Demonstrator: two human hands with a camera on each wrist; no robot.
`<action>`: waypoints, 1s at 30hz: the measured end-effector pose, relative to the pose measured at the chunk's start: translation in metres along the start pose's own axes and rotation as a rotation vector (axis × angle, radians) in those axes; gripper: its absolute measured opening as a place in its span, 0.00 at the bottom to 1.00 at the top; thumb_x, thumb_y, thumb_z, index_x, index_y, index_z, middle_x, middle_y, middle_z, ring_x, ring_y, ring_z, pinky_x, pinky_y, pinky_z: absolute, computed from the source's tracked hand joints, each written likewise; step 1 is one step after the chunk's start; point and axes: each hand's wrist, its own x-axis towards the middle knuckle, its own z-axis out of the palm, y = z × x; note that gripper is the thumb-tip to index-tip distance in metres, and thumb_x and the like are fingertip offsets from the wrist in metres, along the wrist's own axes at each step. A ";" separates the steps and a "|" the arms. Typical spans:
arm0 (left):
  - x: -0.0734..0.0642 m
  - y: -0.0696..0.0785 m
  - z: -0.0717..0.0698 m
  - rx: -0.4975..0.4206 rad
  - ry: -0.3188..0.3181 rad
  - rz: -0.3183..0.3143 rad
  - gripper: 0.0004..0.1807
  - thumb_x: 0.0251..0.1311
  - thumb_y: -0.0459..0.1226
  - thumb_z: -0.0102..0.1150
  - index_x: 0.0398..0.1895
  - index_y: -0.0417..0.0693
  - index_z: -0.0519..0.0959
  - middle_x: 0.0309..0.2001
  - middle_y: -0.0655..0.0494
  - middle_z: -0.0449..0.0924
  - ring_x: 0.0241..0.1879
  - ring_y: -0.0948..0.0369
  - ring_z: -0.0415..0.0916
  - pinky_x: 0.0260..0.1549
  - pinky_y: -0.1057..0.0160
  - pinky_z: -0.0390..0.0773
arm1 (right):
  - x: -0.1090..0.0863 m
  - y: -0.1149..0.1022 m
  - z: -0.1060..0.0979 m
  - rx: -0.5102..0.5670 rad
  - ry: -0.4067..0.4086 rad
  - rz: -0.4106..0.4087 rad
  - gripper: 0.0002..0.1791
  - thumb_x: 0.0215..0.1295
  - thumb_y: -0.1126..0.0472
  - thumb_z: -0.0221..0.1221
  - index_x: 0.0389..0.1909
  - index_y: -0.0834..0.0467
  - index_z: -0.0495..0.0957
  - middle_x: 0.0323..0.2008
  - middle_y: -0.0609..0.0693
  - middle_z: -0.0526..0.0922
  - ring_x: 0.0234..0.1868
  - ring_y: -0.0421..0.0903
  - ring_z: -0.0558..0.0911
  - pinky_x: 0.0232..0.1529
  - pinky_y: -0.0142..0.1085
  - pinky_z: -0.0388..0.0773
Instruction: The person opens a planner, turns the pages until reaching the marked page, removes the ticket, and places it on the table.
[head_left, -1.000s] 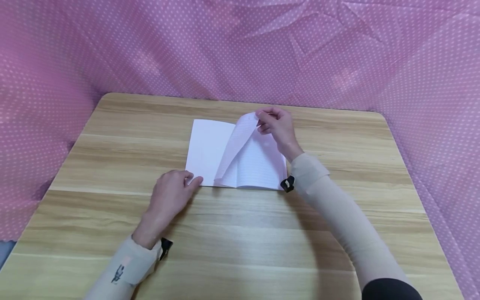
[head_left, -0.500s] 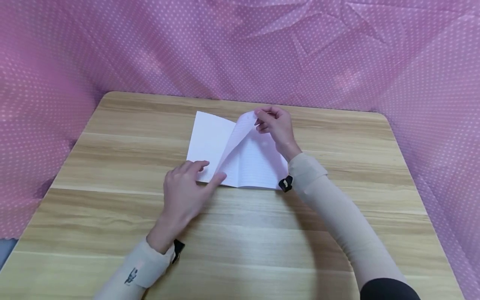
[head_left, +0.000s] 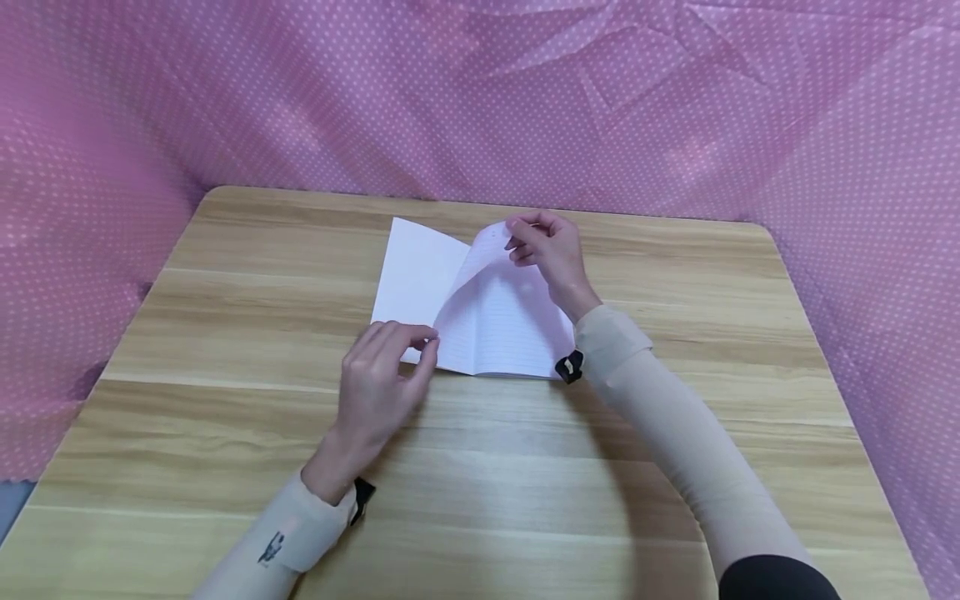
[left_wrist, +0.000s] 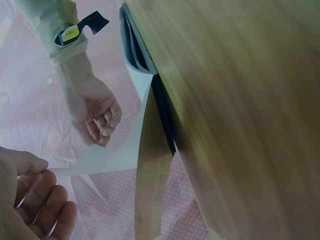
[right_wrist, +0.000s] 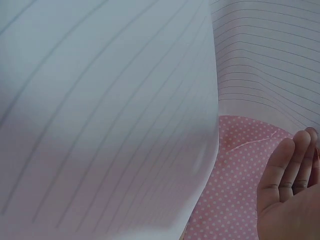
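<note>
A notebook with lined pages lies spread in the head view, its blank white left side (head_left: 420,267) tilted up and its lined right page (head_left: 517,325) flatter. One lined leaf (head_left: 487,247) stands lifted between them, curving over. My right hand (head_left: 553,254) pinches the leaf's far corner between thumb and fingertips. At the near corner, my left hand (head_left: 381,379) has thumb and forefinger together; the left wrist view shows this hand (left_wrist: 35,200) pinching the leaf's pointed corner (left_wrist: 75,168). In the right wrist view, the right hand's fingers (right_wrist: 280,175) are beside the lined leaf (right_wrist: 270,55).
The notebook rests on a wood-grain table (head_left: 480,500) with rounded far corners. Pink dotted cloth (head_left: 480,100) hangs behind and at both sides. Black straps or mounts (head_left: 570,367) sit at both wrists over pale sleeves.
My left hand has moved right from the left side's near corner to the lifted leaf's near corner and pinched it. The left side's far edge has risen. My right hand has hardly moved.
</note>
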 end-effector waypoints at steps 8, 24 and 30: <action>-0.005 -0.005 0.001 -0.222 0.024 -0.203 0.05 0.62 0.24 0.73 0.39 0.36 0.89 0.33 0.49 0.89 0.32 0.53 0.87 0.28 0.58 0.84 | 0.000 0.001 0.001 -0.013 -0.011 0.001 0.05 0.77 0.68 0.66 0.37 0.58 0.86 0.26 0.50 0.87 0.22 0.42 0.84 0.30 0.32 0.85; -0.011 -0.006 -0.006 -0.314 0.157 -0.416 0.06 0.63 0.23 0.75 0.42 0.33 0.90 0.36 0.44 0.91 0.36 0.62 0.85 0.45 0.70 0.81 | -0.002 0.003 -0.014 -0.045 -0.009 0.013 0.04 0.79 0.65 0.65 0.43 0.59 0.88 0.30 0.51 0.89 0.26 0.43 0.85 0.33 0.33 0.86; -0.013 -0.006 -0.007 -0.381 0.181 -0.558 0.05 0.65 0.26 0.75 0.42 0.33 0.90 0.34 0.45 0.89 0.35 0.63 0.84 0.39 0.69 0.80 | 0.001 0.004 -0.026 -0.023 0.016 0.026 0.04 0.78 0.65 0.66 0.41 0.58 0.88 0.30 0.54 0.88 0.25 0.43 0.85 0.33 0.33 0.86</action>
